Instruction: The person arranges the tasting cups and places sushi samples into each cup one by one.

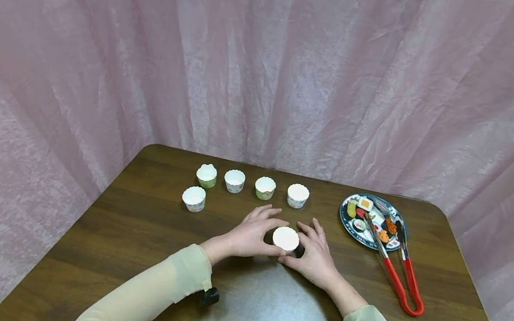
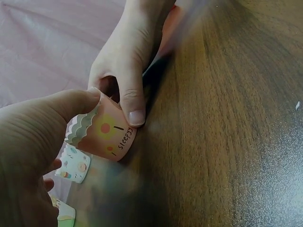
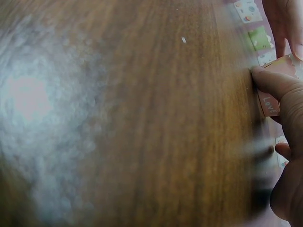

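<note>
My left hand (image 1: 255,233) and right hand (image 1: 314,258) both pinch one pink cup (image 2: 102,135), thumbs and fingers round its sides. It is upright, left of the plate (image 1: 355,234) and nearer me. Five more cups (image 1: 234,185) stand left of the plate. Tongs (image 1: 391,274) rest on it, red handles toward me.

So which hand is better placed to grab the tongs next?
Probably the right hand: the tongs lie nearer to it, on its side. The left hand is farther off, across the cup, which both hands hold.
</note>
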Motion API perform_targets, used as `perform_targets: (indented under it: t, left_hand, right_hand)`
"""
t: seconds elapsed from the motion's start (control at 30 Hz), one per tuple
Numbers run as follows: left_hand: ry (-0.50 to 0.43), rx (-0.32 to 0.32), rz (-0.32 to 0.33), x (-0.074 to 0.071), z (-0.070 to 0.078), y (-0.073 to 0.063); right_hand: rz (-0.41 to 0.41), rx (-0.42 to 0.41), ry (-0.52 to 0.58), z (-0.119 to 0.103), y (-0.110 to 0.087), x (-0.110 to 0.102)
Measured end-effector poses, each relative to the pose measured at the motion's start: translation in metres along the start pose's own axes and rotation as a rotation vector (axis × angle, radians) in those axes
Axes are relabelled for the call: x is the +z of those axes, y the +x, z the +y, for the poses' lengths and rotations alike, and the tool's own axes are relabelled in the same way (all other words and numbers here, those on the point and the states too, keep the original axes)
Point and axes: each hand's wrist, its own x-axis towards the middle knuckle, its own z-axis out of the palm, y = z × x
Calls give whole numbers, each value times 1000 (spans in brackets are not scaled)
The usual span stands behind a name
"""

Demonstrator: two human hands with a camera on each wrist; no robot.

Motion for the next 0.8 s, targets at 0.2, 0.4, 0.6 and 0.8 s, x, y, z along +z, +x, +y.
perform_targets:
  t: [0.2,0.4,0.6,0.8]
  left_hand:
    - [-16,12,7,-1,1,0]
    - [-22,19,9,0,0,1]
    - [-16,21,20,1,-2,2]
    - [-16,18,25,3,-4,3]
  right_hand:
    - [7,-2,3,0,0,0]
    - [6,-1,0,2,0,1]
    - [13,-7,0,1,0,1]
    - [18,-11,-2,2,0,1]
